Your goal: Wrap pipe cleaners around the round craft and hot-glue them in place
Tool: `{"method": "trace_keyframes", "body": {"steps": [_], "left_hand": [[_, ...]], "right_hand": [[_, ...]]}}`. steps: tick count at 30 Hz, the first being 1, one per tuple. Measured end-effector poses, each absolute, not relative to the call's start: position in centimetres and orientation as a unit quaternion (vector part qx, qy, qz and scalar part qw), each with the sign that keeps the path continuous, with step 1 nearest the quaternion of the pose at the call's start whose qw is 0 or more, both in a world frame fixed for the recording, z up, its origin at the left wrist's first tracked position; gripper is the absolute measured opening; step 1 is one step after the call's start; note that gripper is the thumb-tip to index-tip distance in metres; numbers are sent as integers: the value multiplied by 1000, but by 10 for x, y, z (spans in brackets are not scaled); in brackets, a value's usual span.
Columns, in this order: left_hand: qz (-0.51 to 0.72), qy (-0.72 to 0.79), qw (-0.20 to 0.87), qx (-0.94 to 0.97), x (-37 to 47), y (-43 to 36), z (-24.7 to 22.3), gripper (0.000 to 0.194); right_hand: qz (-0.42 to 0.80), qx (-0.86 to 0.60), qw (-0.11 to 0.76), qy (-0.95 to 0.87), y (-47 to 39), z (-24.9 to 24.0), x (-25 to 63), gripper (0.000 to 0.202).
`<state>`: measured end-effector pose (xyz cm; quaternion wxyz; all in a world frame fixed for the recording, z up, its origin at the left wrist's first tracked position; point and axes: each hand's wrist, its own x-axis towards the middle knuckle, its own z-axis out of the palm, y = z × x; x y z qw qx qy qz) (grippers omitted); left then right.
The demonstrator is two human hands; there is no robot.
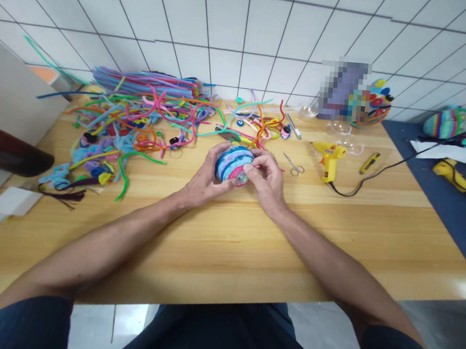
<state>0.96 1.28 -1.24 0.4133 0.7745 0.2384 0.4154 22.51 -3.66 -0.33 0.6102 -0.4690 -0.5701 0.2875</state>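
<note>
A round ball [234, 158] wrapped in bands of blue, light blue and lilac pipe cleaner is held over the middle of the table. My left hand [203, 184] curls around its left side, with the thumb along the bottom. On the ball's lower right, a pink pipe cleaner [238, 173] lies in a coil beside a patch that looks clear. My right hand [271, 184] pinches at this pink strand with thumb and forefinger against the ball. The exact tip of the strand is partly hidden by the fingers.
Heaped pipe cleaners [153, 112] cover the back left of the wooden table [227, 249]. Scissors [294, 166], a yellow glue gun [330, 158] with a black cord and a yellow cutter [370, 163] lie to the right. Clear shells [339, 129] stand behind; a white box [14, 201] sits far left.
</note>
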Motion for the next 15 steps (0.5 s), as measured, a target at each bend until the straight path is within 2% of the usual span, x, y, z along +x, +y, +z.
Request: {"method": "trace_keyframes", "body": {"steps": [4,8,15], "left_hand": [[411,242,384,790,9,15,-12,90],[416,254,375,789,10,17,-11,90],[435,281,369,772,14,18,-19,91]], "right_hand": [[258,-484,604,-578,-38,-2,228,29],[248,-486,604,-581,-39,4,228,33],[198,-521,581,-593,-49,45,232,34]]}}
